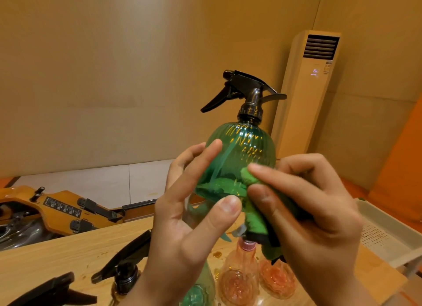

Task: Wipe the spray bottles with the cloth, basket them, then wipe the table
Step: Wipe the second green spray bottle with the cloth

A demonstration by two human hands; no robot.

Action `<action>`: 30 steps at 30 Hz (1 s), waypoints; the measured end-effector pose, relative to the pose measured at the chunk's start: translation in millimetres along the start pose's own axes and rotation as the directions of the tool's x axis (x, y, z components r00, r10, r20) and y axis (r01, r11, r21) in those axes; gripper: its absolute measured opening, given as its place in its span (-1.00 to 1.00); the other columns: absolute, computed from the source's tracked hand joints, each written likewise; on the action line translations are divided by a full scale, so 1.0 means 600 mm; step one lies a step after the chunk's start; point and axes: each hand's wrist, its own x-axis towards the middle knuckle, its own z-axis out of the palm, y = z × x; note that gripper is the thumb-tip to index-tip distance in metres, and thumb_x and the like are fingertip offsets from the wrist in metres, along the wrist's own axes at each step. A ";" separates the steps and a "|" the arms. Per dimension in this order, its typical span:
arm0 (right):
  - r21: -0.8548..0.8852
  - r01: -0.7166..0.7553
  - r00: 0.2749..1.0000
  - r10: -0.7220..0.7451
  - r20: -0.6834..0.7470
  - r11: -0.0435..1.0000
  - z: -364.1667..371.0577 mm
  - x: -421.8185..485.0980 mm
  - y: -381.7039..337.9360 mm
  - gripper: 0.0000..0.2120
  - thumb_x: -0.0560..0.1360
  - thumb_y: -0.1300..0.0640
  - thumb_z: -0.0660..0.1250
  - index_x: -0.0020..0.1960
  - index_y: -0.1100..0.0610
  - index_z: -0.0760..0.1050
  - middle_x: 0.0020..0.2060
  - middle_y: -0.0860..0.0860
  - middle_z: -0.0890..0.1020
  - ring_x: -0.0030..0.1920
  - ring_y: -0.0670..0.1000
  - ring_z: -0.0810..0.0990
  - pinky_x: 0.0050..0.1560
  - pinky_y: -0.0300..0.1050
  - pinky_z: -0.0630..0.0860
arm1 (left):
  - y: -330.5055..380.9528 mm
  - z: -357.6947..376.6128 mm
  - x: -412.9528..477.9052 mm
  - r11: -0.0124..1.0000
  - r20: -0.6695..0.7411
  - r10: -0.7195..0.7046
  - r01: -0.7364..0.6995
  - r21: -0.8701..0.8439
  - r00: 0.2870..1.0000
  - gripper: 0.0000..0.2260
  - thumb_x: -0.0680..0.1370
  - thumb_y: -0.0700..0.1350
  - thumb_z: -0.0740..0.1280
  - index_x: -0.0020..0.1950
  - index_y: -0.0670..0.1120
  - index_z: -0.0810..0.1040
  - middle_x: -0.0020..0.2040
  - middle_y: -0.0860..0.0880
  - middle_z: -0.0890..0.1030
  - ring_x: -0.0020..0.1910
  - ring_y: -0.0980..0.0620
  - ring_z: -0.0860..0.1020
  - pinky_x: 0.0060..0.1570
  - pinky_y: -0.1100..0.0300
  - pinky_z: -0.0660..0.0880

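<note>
At the far left, beyond the table edge, an orange-brown machine body (57, 207) with black clamps is seen. A light wooden table (45, 260) is spread across the bottom, and black trigger spray heads (123, 257) of other bottles are seen at its lower left. The left hand (189, 225) is raised above the table, and a green ribbed translucent plastic spray bottle (242, 150) is gripped by it — thumb at the base edge, fingers up the left side — and held upright, its black nozzle pointed left. A folded green cloth (255, 216) is pressed against the bottle's lower right side, clutched by the right hand (308, 210). Below the hands, pink translucent plastic bottles (239, 278) are stood on the table. At the right a white perforated plastic basket (383, 232) is set, and a tall cream air-conditioner cabinet (312, 89) is placed against the wall behind.
</note>
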 end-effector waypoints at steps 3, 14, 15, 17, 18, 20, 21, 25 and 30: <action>0.040 -0.071 0.995 0.074 -0.072 0.997 0.001 0.007 0.005 -0.79 0.55 0.09 0.41 0.18 -0.02 0.60 -0.11 0.08 0.50 -0.09 -0.02 0.54 -0.09 -0.26 0.42 | 0.001 0.006 -0.001 1.000 0.009 -0.024 0.024 -0.013 1.000 -0.50 0.44 -0.04 0.46 0.37 0.24 0.59 0.50 -0.13 0.41 0.39 -0.20 0.53 0.26 -0.13 0.56; 0.110 -0.079 0.996 0.082 -0.019 0.991 0.001 0.004 0.006 -0.80 0.55 0.09 0.39 0.16 -0.01 0.61 -0.09 0.13 0.50 -0.05 0.00 0.54 -0.06 -0.24 0.43 | 0.007 -0.004 0.006 0.995 0.092 -0.081 0.086 -0.049 0.992 -0.29 0.39 -0.09 0.50 0.50 0.30 0.40 0.39 -0.02 0.59 0.35 -0.12 0.59 0.27 0.04 0.57; 0.111 -0.079 0.996 0.082 -0.020 0.991 0.001 0.004 0.009 -0.80 0.55 0.09 0.39 0.16 -0.01 0.61 -0.09 0.12 0.50 -0.05 0.00 0.54 -0.05 -0.24 0.43 | 0.007 -0.005 0.007 0.995 0.102 -0.084 0.089 -0.043 0.991 -0.29 0.40 -0.08 0.49 0.51 0.30 0.39 0.40 -0.02 0.58 0.36 -0.11 0.59 0.28 0.03 0.57; 0.102 -0.079 0.996 0.083 -0.040 0.992 -0.001 0.007 0.015 -0.80 0.55 0.09 0.39 0.17 -0.02 0.60 -0.09 0.12 0.50 -0.05 -0.02 0.54 -0.03 -0.25 0.42 | 0.006 -0.006 0.010 0.995 0.126 -0.087 0.093 -0.039 0.988 -0.33 0.45 -0.04 0.44 0.52 0.31 0.37 0.45 0.04 0.54 0.42 -0.09 0.54 0.35 -0.07 0.52; 0.100 -0.080 0.995 0.086 -0.051 0.992 -0.002 0.009 0.019 -0.80 0.55 0.09 0.40 0.17 -0.02 0.59 -0.09 0.11 0.51 -0.05 -0.03 0.54 -0.02 -0.25 0.42 | 0.005 -0.005 0.010 0.994 0.139 -0.092 0.098 -0.040 0.986 -0.37 0.48 -0.02 0.40 0.52 0.32 0.36 0.48 0.08 0.51 0.45 -0.07 0.50 0.41 -0.12 0.45; 0.112 -0.077 0.995 0.084 -0.058 0.991 -0.005 0.013 0.024 -0.81 0.56 0.08 0.39 0.18 0.00 0.59 -0.08 0.10 0.51 -0.04 -0.03 0.53 -0.02 -0.24 0.42 | 0.004 -0.006 0.010 0.993 0.155 -0.104 0.111 -0.039 0.982 -0.43 0.52 0.00 0.35 0.52 0.32 0.36 0.51 0.12 0.47 0.49 -0.06 0.45 0.45 -0.19 0.36; 0.123 -0.073 0.995 0.080 -0.055 0.990 -0.007 0.013 0.027 -0.81 0.57 0.07 0.39 0.17 0.01 0.59 -0.08 0.10 0.52 -0.04 -0.03 0.53 -0.02 -0.24 0.42 | 0.004 -0.006 0.010 0.992 0.161 -0.107 0.115 -0.041 0.981 -0.43 0.53 -0.01 0.35 0.52 0.32 0.36 0.52 0.13 0.46 0.50 -0.06 0.44 0.45 -0.21 0.35; 0.185 -0.085 0.994 0.097 -0.056 0.979 -0.010 0.011 0.034 -0.82 0.59 -0.01 0.37 0.11 0.01 0.68 -0.05 0.06 0.52 -0.03 -0.03 0.53 -0.02 -0.23 0.44 | 0.004 -0.003 0.011 0.994 0.160 -0.089 0.098 -0.048 0.983 -0.40 0.52 0.01 0.45 0.53 0.29 0.37 0.53 0.13 0.44 0.51 -0.10 0.43 0.44 -0.22 0.38; 0.099 -0.012 1.000 0.009 0.026 0.995 -0.003 -0.008 0.017 -0.82 0.57 0.05 0.41 0.15 0.00 0.67 -0.05 0.07 0.52 -0.07 0.08 0.56 -0.10 -0.15 0.45 | 0.001 -0.003 0.009 0.998 0.081 -0.040 0.045 -0.053 0.996 -0.41 0.49 -0.03 0.50 0.49 0.26 0.45 0.53 -0.08 0.42 0.45 -0.18 0.49 0.37 -0.20 0.48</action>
